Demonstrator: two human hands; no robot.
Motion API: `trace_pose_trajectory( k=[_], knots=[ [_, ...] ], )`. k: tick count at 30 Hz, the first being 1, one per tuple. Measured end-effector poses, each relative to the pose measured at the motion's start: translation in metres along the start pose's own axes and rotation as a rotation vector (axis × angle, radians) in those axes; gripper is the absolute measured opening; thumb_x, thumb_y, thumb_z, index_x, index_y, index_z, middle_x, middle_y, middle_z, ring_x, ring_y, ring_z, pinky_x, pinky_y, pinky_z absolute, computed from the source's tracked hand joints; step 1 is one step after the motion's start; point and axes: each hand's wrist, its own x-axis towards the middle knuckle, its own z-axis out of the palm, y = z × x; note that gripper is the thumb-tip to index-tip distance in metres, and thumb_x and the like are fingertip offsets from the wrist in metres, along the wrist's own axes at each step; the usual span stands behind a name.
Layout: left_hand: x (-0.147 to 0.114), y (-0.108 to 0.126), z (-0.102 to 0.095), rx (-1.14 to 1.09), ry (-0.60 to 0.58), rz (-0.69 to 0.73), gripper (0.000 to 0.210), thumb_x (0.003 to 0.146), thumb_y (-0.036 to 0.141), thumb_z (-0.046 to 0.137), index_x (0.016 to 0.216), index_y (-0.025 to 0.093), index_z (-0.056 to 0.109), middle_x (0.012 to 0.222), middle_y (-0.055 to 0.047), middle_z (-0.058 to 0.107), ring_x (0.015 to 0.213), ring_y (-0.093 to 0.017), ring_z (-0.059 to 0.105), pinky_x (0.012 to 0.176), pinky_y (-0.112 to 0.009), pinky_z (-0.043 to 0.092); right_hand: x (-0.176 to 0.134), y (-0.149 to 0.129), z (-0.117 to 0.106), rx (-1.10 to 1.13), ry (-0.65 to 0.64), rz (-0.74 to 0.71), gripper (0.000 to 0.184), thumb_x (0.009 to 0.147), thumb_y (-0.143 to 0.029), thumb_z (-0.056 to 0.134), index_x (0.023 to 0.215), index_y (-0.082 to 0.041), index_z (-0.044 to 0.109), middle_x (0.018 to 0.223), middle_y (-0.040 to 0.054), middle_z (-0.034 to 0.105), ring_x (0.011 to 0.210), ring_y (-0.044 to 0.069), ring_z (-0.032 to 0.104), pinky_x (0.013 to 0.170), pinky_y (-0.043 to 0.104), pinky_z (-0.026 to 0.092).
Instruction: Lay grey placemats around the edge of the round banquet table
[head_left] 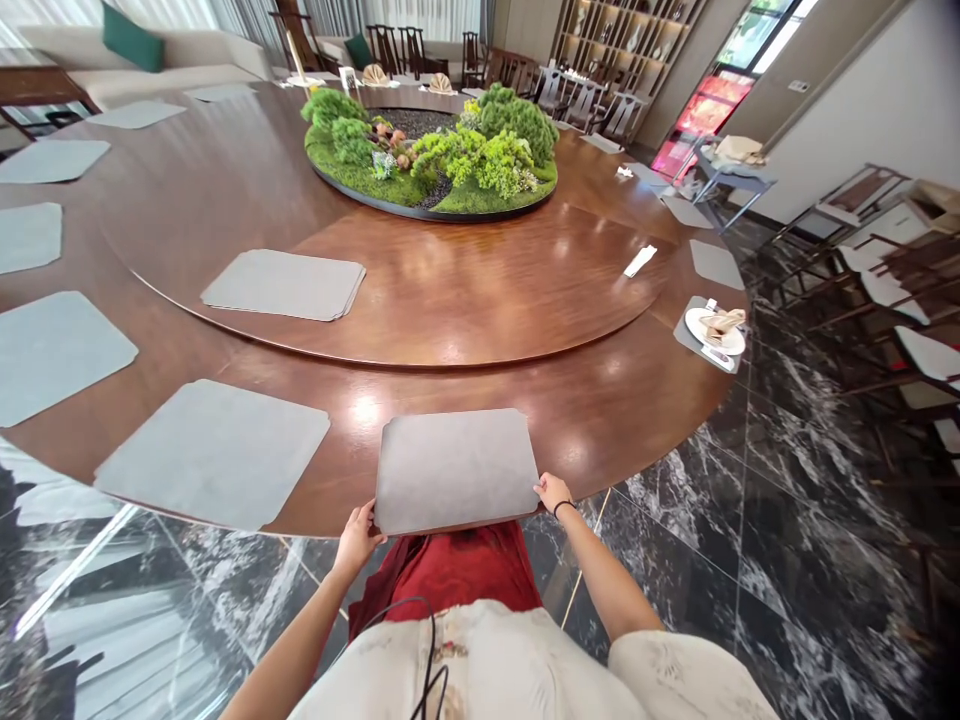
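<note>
A grey placemat (456, 468) lies at the near edge of the round wooden table (352, 395), right before my body. My left hand (358, 540) pinches its near left corner. On the other side, my right hand (553, 492), with a dark band at the wrist, grips the near right corner between thumb and fingers. Another grey placemat (217, 452) rests on the table to the left of my left hand. Further in, a small stack of grey placemats (285, 285) sits on the raised turntable (465, 300).
A moss and shrub centrepiece (435, 160) stands mid-table. At the right edge, a white plate (715, 332) with a folded napkin sits on a placemat. A white slip (640, 262) lies on the turntable. Dark chairs (900, 270) line the right side; a grey trolley (731, 170) stands behind.
</note>
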Motion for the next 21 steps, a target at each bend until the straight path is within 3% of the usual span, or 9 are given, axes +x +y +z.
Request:
trace_pose_trajectory(
  k=[13,21],
  knots=[
    [-0.001,-0.001,0.001,0.095,-0.028,0.089,0.070,0.064,0.046,0.058,0.123,0.010,0.046,0.097,-0.011,0.054,0.094,-0.030,0.056,0.090,-0.044,0.047,-0.001,0.004,-0.003,0.183,0.056,0.108,0.004,0.074,-0.020,0.067,0.075,-0.021,0.064,0.073,-0.0028,0.066,0.069,0.011,0.057,0.066,0.020,0.040],
    [0.000,-0.009,0.003,0.132,-0.036,0.093,0.069,0.063,0.051,0.056,0.120,0.012,0.047,0.092,-0.011,0.058,0.093,-0.031,0.057,0.088,-0.044,0.047,-0.008,-0.001,-0.003,0.214,0.063,0.166,0.007,0.073,-0.018,0.070,0.076,-0.017,0.063,0.070,-0.0049,0.064,0.066,0.008,0.052,0.064,0.019,0.036]
  ],
)
